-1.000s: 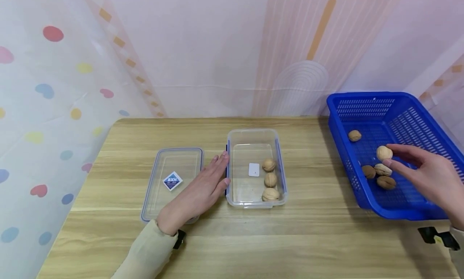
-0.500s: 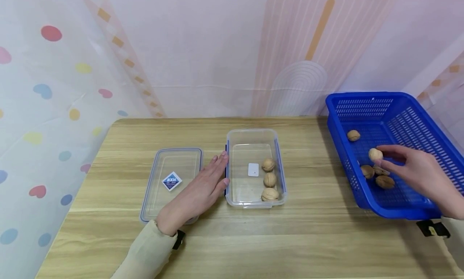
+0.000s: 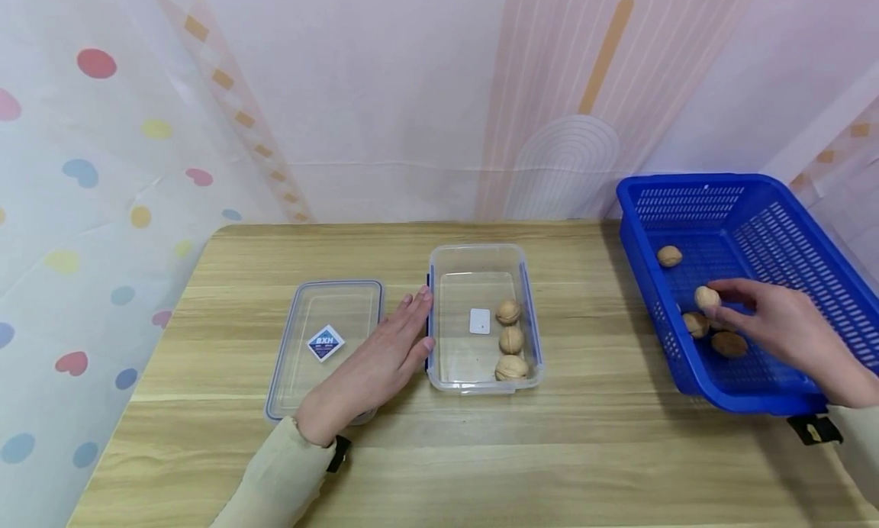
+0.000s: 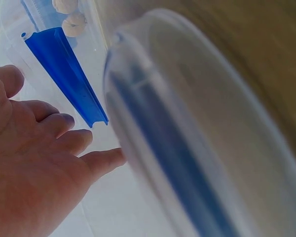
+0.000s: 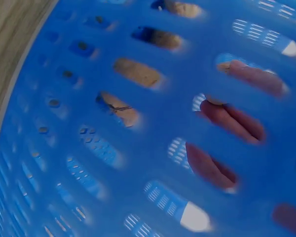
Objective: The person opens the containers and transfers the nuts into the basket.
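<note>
A pale walnut [image 3: 706, 297] is pinched between the thumb and fingers of my right hand [image 3: 790, 326], inside the blue basket [image 3: 632, 230]. Below it lie more walnuts, among them a darker walnut [image 3: 730, 344], and one walnut [image 3: 669, 256] sits apart toward the back. My left hand [image 3: 378, 360] touches the left side of the clear plastic box [image 3: 481, 387] with fingers extended. In the box, 3 walnuts line the right wall, the middle walnut [image 3: 510, 340] among them. The left wrist view shows the box's blue clasp [image 4: 64, 74] beside the fingers; the right wrist view looks through the basket's slotted wall.
The box's clear lid [image 3: 295, 345], with a blue seal and a BXH label [image 3: 326, 343], lies left of the box, partly under my left forearm. A white square label [image 3: 480, 321] shows on the box's floor. Behind the wooden table [image 3: 584, 452] hangs a patterned curtain [image 3: 412, 93].
My right hand has moved left and slightly lower inside the basket, carrying the pale walnut over the walnuts below. The left hand and the box have stayed put.
</note>
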